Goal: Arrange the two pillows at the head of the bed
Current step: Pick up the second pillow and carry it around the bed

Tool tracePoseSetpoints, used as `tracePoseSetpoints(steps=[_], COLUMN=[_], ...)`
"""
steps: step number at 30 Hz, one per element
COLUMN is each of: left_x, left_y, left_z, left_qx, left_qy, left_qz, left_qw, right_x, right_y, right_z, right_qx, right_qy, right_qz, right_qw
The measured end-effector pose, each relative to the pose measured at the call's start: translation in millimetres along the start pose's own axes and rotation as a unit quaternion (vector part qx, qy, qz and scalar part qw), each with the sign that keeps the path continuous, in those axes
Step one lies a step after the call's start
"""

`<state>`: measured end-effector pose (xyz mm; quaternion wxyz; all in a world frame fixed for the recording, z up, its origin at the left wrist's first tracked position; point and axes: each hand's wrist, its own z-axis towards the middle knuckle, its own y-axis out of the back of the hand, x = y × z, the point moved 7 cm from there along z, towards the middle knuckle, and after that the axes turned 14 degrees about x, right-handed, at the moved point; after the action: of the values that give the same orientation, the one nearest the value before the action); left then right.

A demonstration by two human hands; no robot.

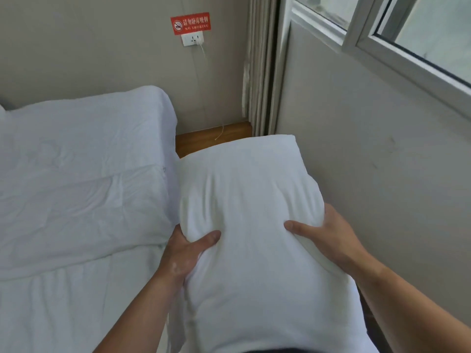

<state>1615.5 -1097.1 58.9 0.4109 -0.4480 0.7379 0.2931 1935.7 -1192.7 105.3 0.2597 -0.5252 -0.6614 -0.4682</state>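
Two bare hands hold one white pillow from opposite sides. The left hand clasps the pillow's left edge, its thumb pressed into the top face and the other fingers hidden underneath. The right hand grips the right edge the same way, thumb on top pointing inward, the remaining fingers wrapped out of sight behind the fabric. Both thumbs dent the cover, and creases run away from them up the pillow's length. The pillow stands lengthwise between the two forearms, its far end pointing away from the person, held off the bed in the gap beside it.

Just left of the left hand lies one bed in white sheets, with one folded white quilt spread over the part farther from the hands. Only one pillow can be counted with certainty; a small white shape at the far left edge is too cropped to identify.

Beyond the pillow's far end, a strip of wooden floor shows between bed and wall. Higher on that wall are one white socket with one thin white cable hanging from it, and one red no-smoking sign directly above. To the right of the right hand runs a pale wall under one window, with one curtain gathered in the corner.
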Motion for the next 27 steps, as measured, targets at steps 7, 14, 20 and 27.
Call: tracePoseSetpoints(steps=[7, 14, 20, 27], left_x=[-43.6, -103.1, -162.5, -220.4], left_y=[25.8, 94.1, 152.4, 200.0], left_z=[84.7, 215.3, 307.0, 413.9], left_qx=[-0.052, -0.056, -0.056, -0.081], left_qy=[0.009, 0.011, 0.012, 0.011], left_qz=[-0.004, -0.007, -0.011, -0.032], left_qw=[0.999, 0.998, 0.998, 0.996], right_x=[24.9, 95.3, 166.3, 234.9], right_y=[21.9, 22.4, 24.4, 36.2], right_z=[125.4, 275.1, 382.8, 514.5], right_qx=[0.037, 0.043, 0.038, 0.059], right_qy=[-0.007, -0.008, -0.006, 0.012], right_qz=[0.003, -0.019, -0.028, -0.030], right_qw=[0.999, 0.999, 0.999, 0.998])
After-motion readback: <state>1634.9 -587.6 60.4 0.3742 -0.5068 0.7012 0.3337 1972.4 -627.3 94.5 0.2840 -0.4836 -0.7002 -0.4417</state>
